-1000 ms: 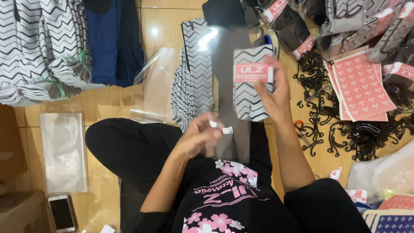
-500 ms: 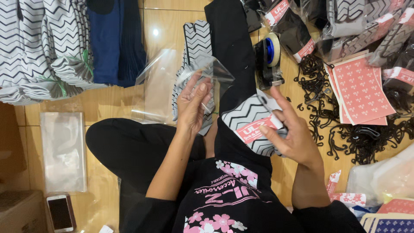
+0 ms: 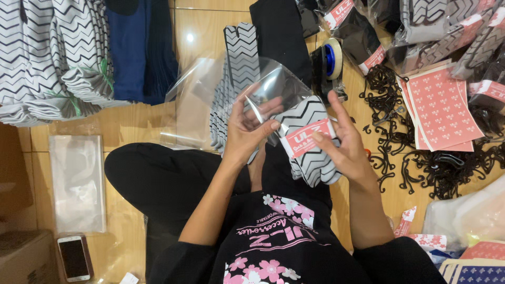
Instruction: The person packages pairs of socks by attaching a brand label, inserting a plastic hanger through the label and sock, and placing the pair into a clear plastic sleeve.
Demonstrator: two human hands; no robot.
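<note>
On a glossy wooden floor point(image 3: 131, 126), between piles of zigzag socks point(image 3: 58, 58) and black plastic hooks point(image 3: 421, 158). Cut off at the top edge: more bagged pairs. One phone point(image 3: 74, 257), one tape roll point(image 3: 331, 58). Left hand point(image 3: 247, 129) pinching a clear bag point(image 3: 279, 84); right hand point(image 3: 344, 150), fingers wide, cradling the labelled zigzag sock pair point(image 3: 310, 142) at the bag's mouth.

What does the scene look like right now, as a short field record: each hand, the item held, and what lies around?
left hand: holds open a clear plastic bag
right hand: grips a folded chevron sock pair with a pink label band, its end at the bag mouth
floor ahead: chevron sock pile, tape roll
floor right: pink label sheets, black plastic hooks
floor left: flat clear bags, phone, grey chevron sock stacks
</note>
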